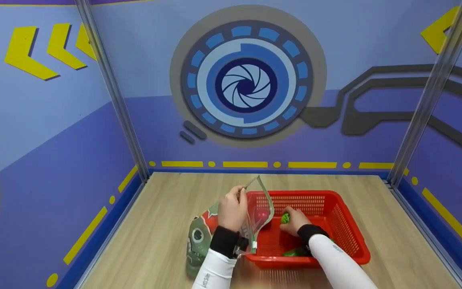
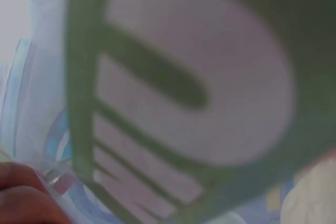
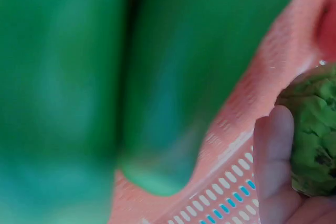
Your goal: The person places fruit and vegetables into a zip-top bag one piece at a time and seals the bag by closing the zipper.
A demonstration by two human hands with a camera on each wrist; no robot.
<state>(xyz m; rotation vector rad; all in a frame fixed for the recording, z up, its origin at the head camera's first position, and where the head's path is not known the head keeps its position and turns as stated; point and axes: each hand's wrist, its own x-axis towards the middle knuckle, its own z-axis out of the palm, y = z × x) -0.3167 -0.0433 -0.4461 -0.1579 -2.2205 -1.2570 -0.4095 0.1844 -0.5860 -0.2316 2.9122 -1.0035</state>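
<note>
The red, rectangular, slotted basket [image 1: 344,225] looked like smooth plastic with a slight sheen. The green, printed zip pouch [image 1: 199,245] seemed thin, flexible plastic film, see-through near its mouth. The round green fruit-like piece [image 3: 319,135] had a rough, knobbly surface; the long green vegetable-like piece [image 3: 181,72], though blurred, looked smooth and glossy. The pale tabletop [image 1: 155,210] showed matt wood grain, the silver corner post [image 1: 114,90] metal, the white sleeve [image 1: 337,263] smooth cloth.
</note>
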